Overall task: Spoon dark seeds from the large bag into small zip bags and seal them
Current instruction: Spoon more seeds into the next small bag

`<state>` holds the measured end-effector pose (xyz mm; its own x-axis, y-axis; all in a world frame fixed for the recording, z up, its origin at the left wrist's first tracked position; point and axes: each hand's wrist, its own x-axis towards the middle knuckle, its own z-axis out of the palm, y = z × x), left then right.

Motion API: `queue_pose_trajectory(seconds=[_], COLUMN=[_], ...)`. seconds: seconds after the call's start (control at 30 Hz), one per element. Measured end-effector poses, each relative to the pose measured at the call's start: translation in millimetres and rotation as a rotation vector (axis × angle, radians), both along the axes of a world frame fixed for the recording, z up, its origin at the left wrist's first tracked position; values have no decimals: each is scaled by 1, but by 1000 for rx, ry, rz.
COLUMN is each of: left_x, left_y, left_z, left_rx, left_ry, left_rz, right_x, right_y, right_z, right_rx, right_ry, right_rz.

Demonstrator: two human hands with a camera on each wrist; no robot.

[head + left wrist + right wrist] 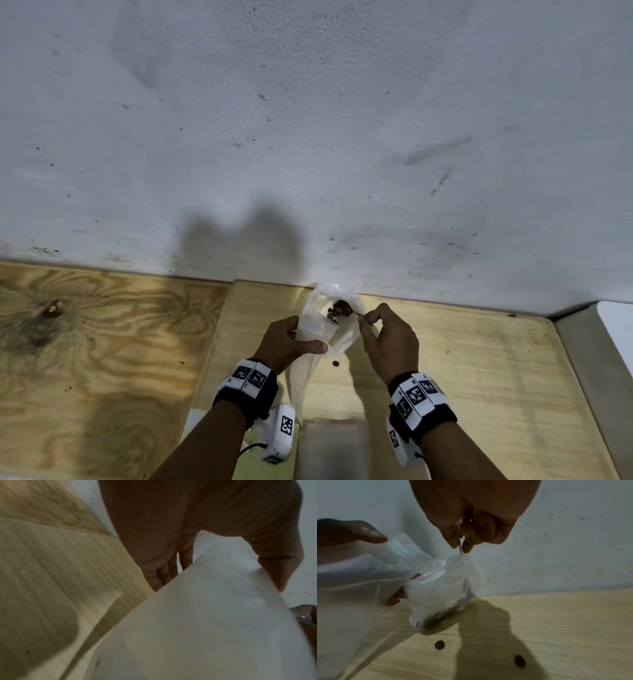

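Observation:
My left hand grips a small translucent zip bag between thumb and fingers and holds its mouth up. In the left wrist view the same zip bag fills the frame under my thumb. My right hand pinches the thin handle of a metal spoon. The spoon's bowl carries dark seeds just above the small bag's mouth. Behind both stands the large clear bag, with dark seeds showing low inside it. The spoon handle runs down from my right fingertips into that bag.
Everything sits on a light wooden table against a scuffed white wall. Loose seeds lie on the wood below the bags. A darker plywood panel lies to the left, a grey edge to the right.

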<state>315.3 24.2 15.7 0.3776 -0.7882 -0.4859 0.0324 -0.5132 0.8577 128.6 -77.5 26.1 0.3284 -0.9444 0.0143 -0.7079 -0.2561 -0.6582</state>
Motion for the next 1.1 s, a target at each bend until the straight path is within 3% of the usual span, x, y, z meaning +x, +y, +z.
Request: queue_pose_trajectory(seconds=[0.3, 0.4, 0.8, 1.1], left_x=[-2, -4, 5, 11], left_y=[3, 2, -3, -4], left_z=[9, 10, 4, -7], left_rx=[-105, -162, -92, -22], left_ry=[-274, -331, -266, -154], left_rz=[-165, -225, -232, -42], right_x=[-4, -5, -7, -4], right_y=[12, 13, 20, 21], right_z=[-20, -28, -41, -30], right_rx=[-130, -69, 290, 305], right_ry=[-15, -29, -328, -397], right_rz=[-26, -97, -322, -367])
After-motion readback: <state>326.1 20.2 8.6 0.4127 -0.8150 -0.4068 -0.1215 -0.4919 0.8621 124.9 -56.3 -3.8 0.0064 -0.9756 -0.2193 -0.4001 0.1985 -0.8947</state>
